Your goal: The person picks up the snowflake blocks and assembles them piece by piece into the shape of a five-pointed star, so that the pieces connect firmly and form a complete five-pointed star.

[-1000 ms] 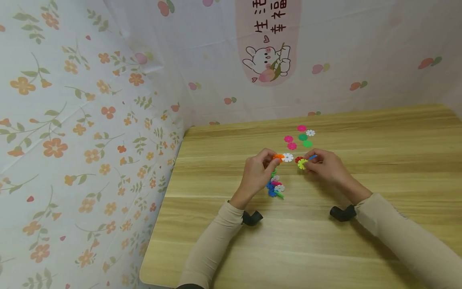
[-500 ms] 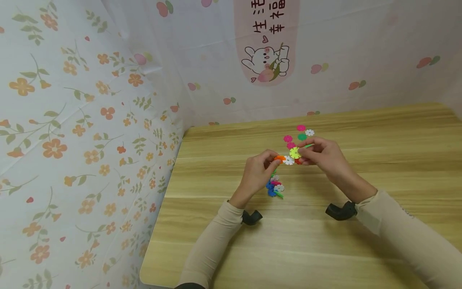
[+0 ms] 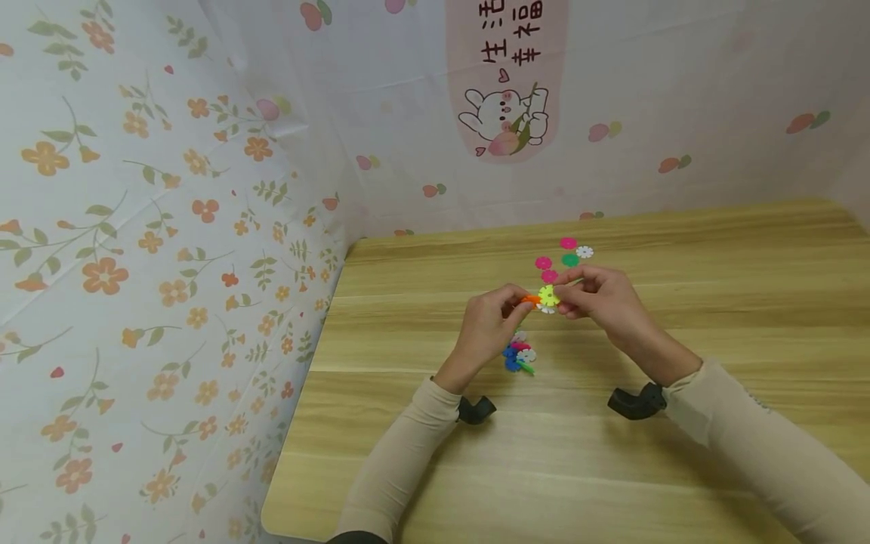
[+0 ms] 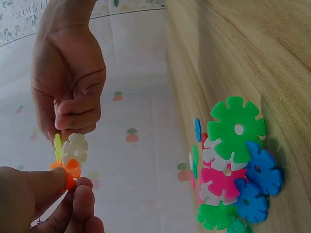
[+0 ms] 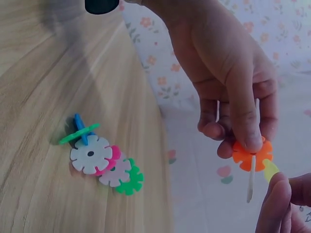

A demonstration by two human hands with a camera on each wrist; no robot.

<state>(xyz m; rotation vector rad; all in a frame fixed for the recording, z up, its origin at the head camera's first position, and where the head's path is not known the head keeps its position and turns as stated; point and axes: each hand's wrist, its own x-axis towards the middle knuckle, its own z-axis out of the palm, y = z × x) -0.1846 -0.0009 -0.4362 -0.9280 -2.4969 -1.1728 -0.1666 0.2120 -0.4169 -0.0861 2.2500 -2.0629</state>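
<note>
My left hand (image 3: 485, 325) pinches an orange notched flower disc (image 4: 72, 170) between thumb and fingers. A white flower disc (image 4: 77, 147) is joined to the orange one and stands out from it. Opposite, my right hand (image 3: 608, 302) pinches a yellow flower disc (image 3: 548, 295) by its edge. In the head view the yellow disc overlaps the white one; the left wrist view has it edge-on, right beside the white disc. Below the hands, a joined cluster of green, blue, pink and white flower discs (image 4: 238, 114) sits on the table.
Behind the hands lie loose discs on the wooden table (image 3: 714, 302): pink ones (image 3: 568, 243), a white one (image 3: 584, 251) and a dark green one (image 3: 570, 260). Printed cloth (image 3: 408, 113) hangs behind and to the left. A black curved piece (image 3: 477, 410) juts from the left wrist.
My right hand has moved left with the yellow disc, from a gap away to right at the white disc. The left hand has shifted only slightly, keeping the orange disc.
</note>
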